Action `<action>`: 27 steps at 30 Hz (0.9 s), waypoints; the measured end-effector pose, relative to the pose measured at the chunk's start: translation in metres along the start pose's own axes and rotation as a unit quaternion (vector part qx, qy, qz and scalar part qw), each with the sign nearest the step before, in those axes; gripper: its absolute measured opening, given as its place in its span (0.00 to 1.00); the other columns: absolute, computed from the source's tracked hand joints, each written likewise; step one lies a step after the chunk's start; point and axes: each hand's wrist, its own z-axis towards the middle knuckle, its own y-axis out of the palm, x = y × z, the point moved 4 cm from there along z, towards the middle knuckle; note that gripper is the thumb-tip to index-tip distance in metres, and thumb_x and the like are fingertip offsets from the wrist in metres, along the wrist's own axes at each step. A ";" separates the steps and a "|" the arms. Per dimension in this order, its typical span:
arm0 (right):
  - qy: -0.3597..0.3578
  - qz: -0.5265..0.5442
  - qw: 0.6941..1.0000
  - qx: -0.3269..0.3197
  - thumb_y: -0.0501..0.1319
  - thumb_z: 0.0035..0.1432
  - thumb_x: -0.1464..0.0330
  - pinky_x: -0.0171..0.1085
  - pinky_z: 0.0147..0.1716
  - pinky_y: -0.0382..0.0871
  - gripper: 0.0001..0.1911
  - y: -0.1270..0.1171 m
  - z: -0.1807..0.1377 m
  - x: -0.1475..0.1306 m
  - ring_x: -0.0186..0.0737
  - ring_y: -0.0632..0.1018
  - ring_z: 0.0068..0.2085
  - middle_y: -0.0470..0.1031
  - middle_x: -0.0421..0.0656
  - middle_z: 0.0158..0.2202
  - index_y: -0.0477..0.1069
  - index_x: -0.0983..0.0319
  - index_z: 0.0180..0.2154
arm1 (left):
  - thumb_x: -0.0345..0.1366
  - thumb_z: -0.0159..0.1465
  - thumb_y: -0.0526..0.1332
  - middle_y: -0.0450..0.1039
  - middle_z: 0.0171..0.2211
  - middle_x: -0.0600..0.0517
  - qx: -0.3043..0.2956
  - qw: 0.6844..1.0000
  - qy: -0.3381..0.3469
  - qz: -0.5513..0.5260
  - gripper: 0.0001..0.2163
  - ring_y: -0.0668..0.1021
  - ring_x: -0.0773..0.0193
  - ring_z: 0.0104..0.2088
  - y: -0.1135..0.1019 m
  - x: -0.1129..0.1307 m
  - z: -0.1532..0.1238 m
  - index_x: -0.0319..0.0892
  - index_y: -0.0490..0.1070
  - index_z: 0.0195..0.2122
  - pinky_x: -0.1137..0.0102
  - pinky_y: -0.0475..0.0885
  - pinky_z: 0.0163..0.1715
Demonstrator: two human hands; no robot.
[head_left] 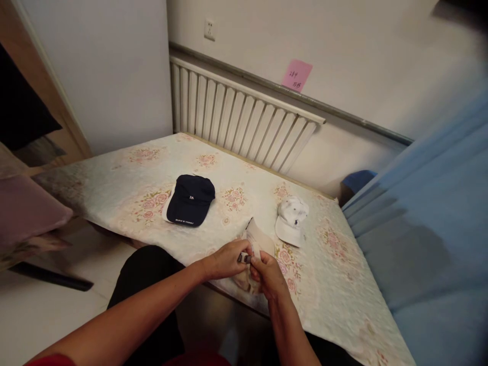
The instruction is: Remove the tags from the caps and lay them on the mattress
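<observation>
Both of my hands meet at the near edge of the table over a beige cap [256, 240] that lies with its back toward me. My left hand [227, 260] is closed, its fingers pinching a small dark clasp on the cap's rear strap. My right hand [268, 274] is also closed and grips the cap's fabric beside that clasp. A navy cap [190, 201] with small white lettering rests farther off to the left. To the right of the beige cap sits a white cap [292, 219], brim toward me.
The table [125, 190] wears a pale floral cloth. A white radiator [244, 119] runs along the wall behind, with a pink note [296, 75] above it. Blue fabric [430, 213] fills the right side. A pinkish cushion [26, 213] sits at the left.
</observation>
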 end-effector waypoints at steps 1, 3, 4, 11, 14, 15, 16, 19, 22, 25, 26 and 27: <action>0.001 0.005 1.000 -0.002 0.65 0.46 0.60 0.31 0.17 0.41 0.13 0.001 0.000 0.000 0.25 0.54 0.16 0.59 0.31 0.13 0.66 0.62 0.28 | 0.27 0.52 0.60 0.69 0.35 0.53 0.005 1.000 0.000 -0.001 0.10 0.71 0.64 0.37 0.000 0.000 0.000 0.42 0.66 0.37 0.71 0.66 0.39; 0.001 0.015 1.000 -0.003 0.65 0.46 0.60 0.31 0.17 0.41 0.14 0.002 -0.001 0.000 0.25 0.54 0.16 0.59 0.31 0.13 0.66 0.62 0.28 | 0.27 0.53 0.60 0.69 0.35 0.54 0.014 1.000 -0.001 -0.002 0.09 0.71 0.65 0.37 0.000 0.000 0.000 0.42 0.66 0.36 0.71 0.66 0.39; 0.001 0.019 1.000 -0.003 0.65 0.46 0.60 0.31 0.17 0.41 0.14 0.002 -0.001 0.000 0.25 0.54 0.16 0.59 0.31 0.13 0.66 0.62 0.28 | 0.27 0.53 0.59 0.69 0.35 0.54 0.018 1.000 0.000 -0.002 0.09 0.71 0.65 0.37 -0.001 0.001 0.000 0.42 0.66 0.35 0.71 0.66 0.39; -0.006 0.026 1.000 0.006 0.66 0.46 0.61 0.31 0.17 0.42 0.14 0.003 -0.004 -0.003 0.25 0.54 0.16 0.59 0.31 0.13 0.67 0.63 0.29 | 0.26 0.53 0.59 0.69 0.34 0.53 0.054 0.998 0.038 0.006 0.09 0.71 0.65 0.36 -0.002 0.004 -0.002 0.41 0.67 0.35 0.71 0.66 0.39; -0.006 0.026 1.000 0.008 0.66 0.46 0.61 0.31 0.17 0.42 0.13 0.002 -0.005 -0.003 0.25 0.55 0.16 0.59 0.31 0.13 0.67 0.63 0.29 | 0.25 0.53 0.59 0.69 0.34 0.53 0.061 0.996 0.057 0.013 0.09 0.71 0.65 0.37 -0.001 0.005 -0.003 0.42 0.67 0.35 0.71 0.67 0.40; -0.007 0.026 1.000 0.009 0.66 0.46 0.61 0.31 0.17 0.42 0.13 0.002 -0.005 -0.003 0.25 0.55 0.16 0.59 0.31 0.13 0.67 0.63 0.29 | 0.25 0.53 0.58 0.69 0.34 0.53 0.062 0.996 0.062 0.015 0.09 0.71 0.65 0.37 -0.001 0.005 -0.003 0.42 0.67 0.36 0.71 0.67 0.40; -0.007 0.026 1.000 0.010 0.66 0.46 0.61 0.31 0.17 0.42 0.13 0.002 -0.005 -0.003 0.25 0.55 0.16 0.60 0.31 0.13 0.66 0.63 0.28 | 0.25 0.53 0.58 0.69 0.34 0.53 0.063 0.996 0.065 0.018 0.09 0.71 0.65 0.37 -0.001 0.005 -0.003 0.42 0.67 0.36 0.71 0.66 0.40; -0.009 0.026 1.000 0.011 0.66 0.46 0.62 0.31 0.17 0.42 0.13 0.001 -0.005 -0.003 0.25 0.55 0.16 0.60 0.31 0.13 0.66 0.63 0.28 | 0.25 0.54 0.58 0.68 0.34 0.52 0.067 0.995 0.072 0.024 0.09 0.70 0.64 0.37 -0.001 0.007 -0.003 0.41 0.66 0.35 0.70 0.66 0.40; -0.013 0.025 1.000 0.010 0.66 0.46 0.61 0.31 0.17 0.42 0.13 0.002 -0.004 -0.004 0.25 0.55 0.16 0.60 0.31 0.13 0.66 0.63 0.28 | 0.25 0.54 0.58 0.68 0.35 0.52 0.075 0.994 0.075 0.030 0.09 0.70 0.63 0.38 -0.001 0.009 -0.004 0.41 0.66 0.36 0.69 0.67 0.41; -0.015 0.023 1.000 0.007 0.66 0.46 0.61 0.31 0.18 0.42 0.14 0.002 -0.004 -0.005 0.25 0.55 0.16 0.59 0.30 0.13 0.66 0.63 0.28 | 0.25 0.54 0.58 0.68 0.35 0.51 0.084 0.993 0.078 0.032 0.09 0.70 0.63 0.39 -0.001 0.010 -0.004 0.41 0.66 0.36 0.68 0.67 0.42; -0.016 0.023 1.000 0.007 0.66 0.46 0.61 0.31 0.17 0.42 0.14 0.002 -0.005 -0.005 0.25 0.54 0.16 0.59 0.30 0.13 0.66 0.62 0.29 | 0.25 0.54 0.58 0.68 0.35 0.51 0.087 0.993 0.079 0.032 0.09 0.70 0.63 0.39 -0.001 0.010 -0.005 0.41 0.66 0.36 0.68 0.67 0.42; -0.017 0.022 1.000 0.007 0.66 0.46 0.61 0.31 0.17 0.41 0.14 0.003 -0.005 -0.006 0.25 0.54 0.16 0.59 0.30 0.13 0.66 0.62 0.29 | 0.25 0.54 0.58 0.68 0.35 0.51 0.090 0.992 0.080 0.031 0.09 0.70 0.62 0.40 -0.001 0.011 -0.005 0.41 0.66 0.36 0.68 0.67 0.42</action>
